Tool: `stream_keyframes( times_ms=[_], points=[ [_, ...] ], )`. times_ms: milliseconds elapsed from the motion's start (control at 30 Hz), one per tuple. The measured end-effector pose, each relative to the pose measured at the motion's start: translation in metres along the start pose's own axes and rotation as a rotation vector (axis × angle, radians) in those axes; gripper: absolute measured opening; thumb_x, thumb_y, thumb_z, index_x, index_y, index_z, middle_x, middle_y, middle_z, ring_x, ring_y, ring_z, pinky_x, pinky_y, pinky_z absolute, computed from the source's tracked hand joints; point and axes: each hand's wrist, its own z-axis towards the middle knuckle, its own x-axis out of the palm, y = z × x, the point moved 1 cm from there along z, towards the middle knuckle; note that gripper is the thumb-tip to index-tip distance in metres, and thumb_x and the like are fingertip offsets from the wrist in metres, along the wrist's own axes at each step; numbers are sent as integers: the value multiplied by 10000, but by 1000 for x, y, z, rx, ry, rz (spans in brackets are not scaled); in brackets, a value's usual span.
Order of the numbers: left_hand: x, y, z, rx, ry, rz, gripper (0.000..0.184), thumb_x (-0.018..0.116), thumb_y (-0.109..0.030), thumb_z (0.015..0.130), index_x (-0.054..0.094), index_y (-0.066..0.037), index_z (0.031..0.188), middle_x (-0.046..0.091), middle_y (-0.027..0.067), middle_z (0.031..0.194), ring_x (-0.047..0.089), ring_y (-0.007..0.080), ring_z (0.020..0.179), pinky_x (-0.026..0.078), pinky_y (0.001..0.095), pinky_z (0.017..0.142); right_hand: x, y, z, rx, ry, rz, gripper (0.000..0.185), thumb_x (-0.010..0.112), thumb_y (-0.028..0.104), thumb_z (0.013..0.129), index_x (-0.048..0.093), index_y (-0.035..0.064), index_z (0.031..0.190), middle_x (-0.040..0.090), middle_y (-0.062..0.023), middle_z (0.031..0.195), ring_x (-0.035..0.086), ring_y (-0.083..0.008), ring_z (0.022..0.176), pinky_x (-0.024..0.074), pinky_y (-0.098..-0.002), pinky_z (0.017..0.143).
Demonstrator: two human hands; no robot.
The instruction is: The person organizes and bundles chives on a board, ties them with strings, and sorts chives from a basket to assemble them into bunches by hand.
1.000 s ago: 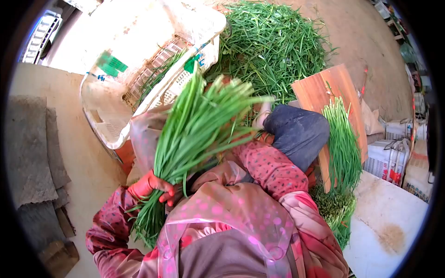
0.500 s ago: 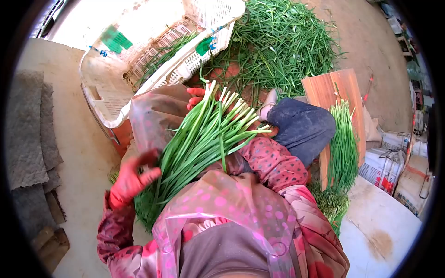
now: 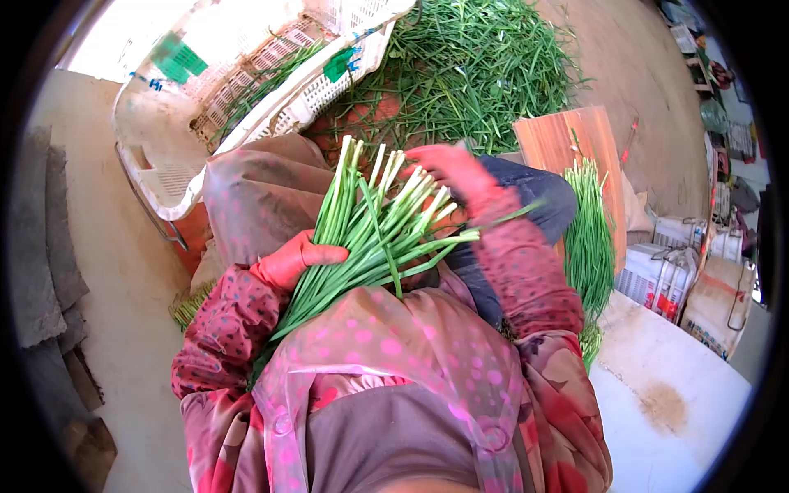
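Note:
A bunch of garlic chives (image 3: 353, 246) with pale cut ends lies slanted across my lap, ends pointing away from me. My left hand (image 3: 300, 260), in a red glove, is closed round the near left side of the bunch, thumb on top. My right hand (image 3: 457, 171), also red-gloved and blurred, is stretched out beside the pale ends at the upper right. Its fingers look extended; the fingertips are partly behind the ends. A single loose green leaf (image 3: 519, 214) crosses below my right wrist, blurred.
A white plastic crate (image 3: 168, 193) with some green leaves stands at upper left. Beyond my knees lies a big heap of loose leaves (image 3: 485, 74). At right, more chives (image 3: 588, 222) rest on a wooden board (image 3: 567, 135). Wrapped bundles (image 3: 657, 275) stand farther right.
My left hand has come in from the left and closed on the bunch. My right hand has moved from underneath the bunch to its upper right side. The view has shifted slightly.

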Motion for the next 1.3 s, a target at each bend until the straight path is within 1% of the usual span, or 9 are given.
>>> stream_keyframes(
  times_ms=[100,333,600,867,967,1067,1167,1233,1300],
  points=[
    [-3,5,-7,8,-31,-63,513,707,-246,793,547,-30,1229,645,50,1093,618,155,977,479,291,886,-57,24,-29,-372,-137,-188,422,598,186,879,539,49,1274,610,-78,1196,575,-143,1071,452,-278,907],
    [7,9,-10,65,-75,-79,486,674,-268,820,551,-42,1232,645,34,1073,615,122,934,481,274,851,69,75,-86,-1051,137,-1157,628,724,139,644,560,156,1250,443,-104,1395,410,-325,1285,341,-460,1055],
    [-5,18,-12,25,-44,-79,418,648,-380,860,610,-59,1125,650,-4,933,596,77,785,485,244,717,84,50,-47,-1256,117,-701,214,650,53,751,623,57,963,604,-129,1190,550,-321,1128,436,-409,957],
    [-6,24,-9,104,-37,16,362,693,-368,830,645,-52,999,626,-29,832,543,71,716,449,240,644,89,31,-13,-819,-177,-442,157,602,121,905,528,16,995,637,-112,743,643,-159,622,488,-292,537],
    [-1,26,-9,188,-101,211,277,709,-294,828,651,-48,940,610,-36,797,523,65,702,434,233,636,89,33,-7,-822,-265,-526,232,638,233,867,517,52,948,637,-177,734,636,-381,682,492,-463,560],
    [6,22,-14,177,-99,165,198,705,-205,817,653,-45,923,606,-32,786,517,67,701,428,236,641,49,44,29,-846,-515,-701,231,577,271,909,492,66,972,626,-209,726,634,-394,698,495,-484,579],
    [4,23,-19,164,-89,170,223,681,-179,817,645,-34,982,625,-12,849,544,72,753,446,244,687,-44,70,64,-440,-628,-277,190,526,191,916,557,40,1028,649,-199,776,641,-375,728,502,-435,602],
    [5,22,-22,162,-106,-16,338,686,-209,818,617,-19,1088,642,10,958,578,86,850,464,255,770,-105,69,69,-461,-749,-1080,288,588,247,868,576,49,1077,667,-180,874,644,-353,815,507,-419,714],
    [3,22,-23,145,-99,-46,389,678,-240,830,596,-14,1135,640,17,1003,585,96,889,464,261,806,-86,83,47,-631,-760,-1115,310,606,321,855,628,73,1039,665,-168,921,631,-330,896,498,-414,745]
  ],
)
